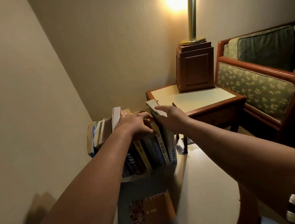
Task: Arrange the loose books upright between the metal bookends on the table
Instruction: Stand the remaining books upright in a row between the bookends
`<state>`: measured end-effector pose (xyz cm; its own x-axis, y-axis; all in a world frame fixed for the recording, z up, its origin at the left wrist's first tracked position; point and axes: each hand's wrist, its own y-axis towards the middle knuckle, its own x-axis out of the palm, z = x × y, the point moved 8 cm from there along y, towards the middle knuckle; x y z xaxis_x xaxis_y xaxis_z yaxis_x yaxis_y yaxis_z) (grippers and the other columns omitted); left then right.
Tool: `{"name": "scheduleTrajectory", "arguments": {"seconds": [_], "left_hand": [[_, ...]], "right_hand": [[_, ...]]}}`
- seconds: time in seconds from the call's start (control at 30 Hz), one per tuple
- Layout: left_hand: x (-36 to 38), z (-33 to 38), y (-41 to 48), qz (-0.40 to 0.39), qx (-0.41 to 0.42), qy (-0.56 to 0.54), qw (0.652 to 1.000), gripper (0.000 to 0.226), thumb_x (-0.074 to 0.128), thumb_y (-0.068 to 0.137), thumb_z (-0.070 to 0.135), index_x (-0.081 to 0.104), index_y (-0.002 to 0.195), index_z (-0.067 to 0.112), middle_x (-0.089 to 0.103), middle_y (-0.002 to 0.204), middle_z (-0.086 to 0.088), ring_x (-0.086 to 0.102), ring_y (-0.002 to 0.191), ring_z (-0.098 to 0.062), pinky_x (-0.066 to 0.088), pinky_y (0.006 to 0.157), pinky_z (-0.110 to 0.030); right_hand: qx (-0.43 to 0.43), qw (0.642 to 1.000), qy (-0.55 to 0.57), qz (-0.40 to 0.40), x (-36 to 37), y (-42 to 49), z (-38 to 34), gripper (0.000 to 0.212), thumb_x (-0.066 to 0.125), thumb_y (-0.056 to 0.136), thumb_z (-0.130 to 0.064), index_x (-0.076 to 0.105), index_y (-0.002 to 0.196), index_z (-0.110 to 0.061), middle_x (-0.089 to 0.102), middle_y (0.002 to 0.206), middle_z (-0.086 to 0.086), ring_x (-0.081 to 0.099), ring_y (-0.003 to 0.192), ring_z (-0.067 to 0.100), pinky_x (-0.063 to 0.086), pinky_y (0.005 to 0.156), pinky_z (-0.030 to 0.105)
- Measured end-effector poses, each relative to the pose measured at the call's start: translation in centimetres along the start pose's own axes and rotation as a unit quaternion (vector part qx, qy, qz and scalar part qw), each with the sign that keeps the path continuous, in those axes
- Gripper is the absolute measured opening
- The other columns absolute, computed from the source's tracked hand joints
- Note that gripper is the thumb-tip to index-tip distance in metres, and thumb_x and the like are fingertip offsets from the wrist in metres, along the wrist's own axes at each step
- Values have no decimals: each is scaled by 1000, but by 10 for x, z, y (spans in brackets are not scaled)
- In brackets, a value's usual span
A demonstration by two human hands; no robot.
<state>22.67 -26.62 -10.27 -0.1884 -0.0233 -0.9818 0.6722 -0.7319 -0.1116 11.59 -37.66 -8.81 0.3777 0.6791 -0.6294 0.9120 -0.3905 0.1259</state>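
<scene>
1. A wood-rimmed side table with a pale top (195,99) stands behind, carrying a dark wooden box (194,69) under a brass lamp stem (191,20). A green patterned sofa with a red wooden frame (256,89) is to its right.
2. A blurred blue-grey book with an orange picture (147,209) lies flat on the pale table (201,178), just in front of the row.
3. The row of upright books (146,152) stands in the wall corner with spines facing the viewer. A dark metal bookend (185,144) is just beside its right end.
4. The left hand (135,123) curls its fingers over the tops of the middle books.
5. The right hand (171,117) grips a pale-covered book (156,109) at the row's right end, thumb across its cover. The book stands on end, long axis vertical and parallel to its neighbours, top above theirs.
</scene>
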Motion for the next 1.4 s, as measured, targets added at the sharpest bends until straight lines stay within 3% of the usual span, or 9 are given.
{"name": "scheduleTrajectory", "arguments": {"seconds": [0.13, 0.33, 0.47, 0.67, 0.83, 0.93, 1.07, 1.17, 1.4], "left_hand": [[-3, 1, -4, 8, -8, -5, 1000, 87, 55, 54, 78, 40, 134, 47, 59, 133, 2, 44, 131, -34, 34, 108, -56], [-3, 1, -5, 15, -9, 8, 1000, 99, 62, 69, 76, -2, 144, 63, 45, 151, -7, 35, 139, -43, 27, 113, -59], [-10, 13, -10, 13, 12, 42, 999, 84, 62, 83, 63, 14, 151, 53, 36, 157, -3, 29, 145, -35, 18, 118, -55], [-6, 7, -7, 1, -4, 27, 1000, 85, 62, 78, 71, 17, 148, 57, 43, 152, -6, 33, 140, -40, 29, 113, -54], [-9, 4, -9, 10, -21, 10, 1000, 81, 62, 76, 72, 21, 145, 60, 44, 152, -3, 32, 140, -40, 33, 111, -55], [-9, 6, -13, 8, -26, 3, 1000, 81, 63, 76, 71, 21, 145, 61, 45, 152, -1, 34, 139, -39, 36, 109, -53], [-8, 4, -14, 8, -31, -20, 999, 82, 63, 73, 72, 22, 143, 63, 46, 151, 0, 37, 139, -39, 41, 106, -53], [-10, 7, -14, 13, -26, -17, 999, 80, 65, 79, 66, 22, 146, 59, 47, 150, -1, 37, 139, -37, 38, 108, -52], [-11, 8, -15, 12, -18, -20, 1000, 79, 66, 80, 63, 23, 147, 57, 45, 151, -2, 37, 139, -37, 37, 109, -51]], "right_hand": [[65, 982, 171, -41, 14, -4, 9, 40, 40, 107, -30, 42, 143, -13, 53, 121, 0, 56, 110, 22, 51, 62, 22], [77, 955, 278, -70, 31, -13, 31, 35, 36, 107, -39, 51, 128, -16, 60, 116, 4, 57, 108, 20, 54, 79, 34], [47, 957, 283, -51, 36, -24, 44, 38, 38, 106, -40, 55, 133, -20, 63, 122, 0, 57, 118, 18, 52, 95, 42], [32, 955, 294, -12, 56, -76, 76, 31, 48, 104, -32, 57, 132, -21, 61, 127, -2, 58, 119, 16, 56, 85, 31], [76, 981, 175, -32, 102, -133, 99, 28, 56, 100, -29, 56, 128, -25, 59, 124, -6, 57, 118, 14, 49, 82, 18], [20, 992, 38, -117, 133, -154, 84, 54, 61, 94, -45, 43, 143, -31, 46, 144, -6, 48, 126, 11, 50, 98, 31], [-16, 971, -122, -204, 163, -161, 75, 82, 59, 84, -67, 25, 153, -38, 9, 163, -1, 31, 143, 29, 39, 113, 47], [-5, 961, -148, -233, 170, -162, 86, 89, 57, 81, -74, 19, 154, -41, -7, 166, -2, 23, 147, 35, 31, 117, 52], [-18, 962, -137, -236, 161, -161, 92, 90, 64, 82, -67, 22, 155, -37, -3, 167, -3, 24, 148, 32, 33, 117, 47]]}}
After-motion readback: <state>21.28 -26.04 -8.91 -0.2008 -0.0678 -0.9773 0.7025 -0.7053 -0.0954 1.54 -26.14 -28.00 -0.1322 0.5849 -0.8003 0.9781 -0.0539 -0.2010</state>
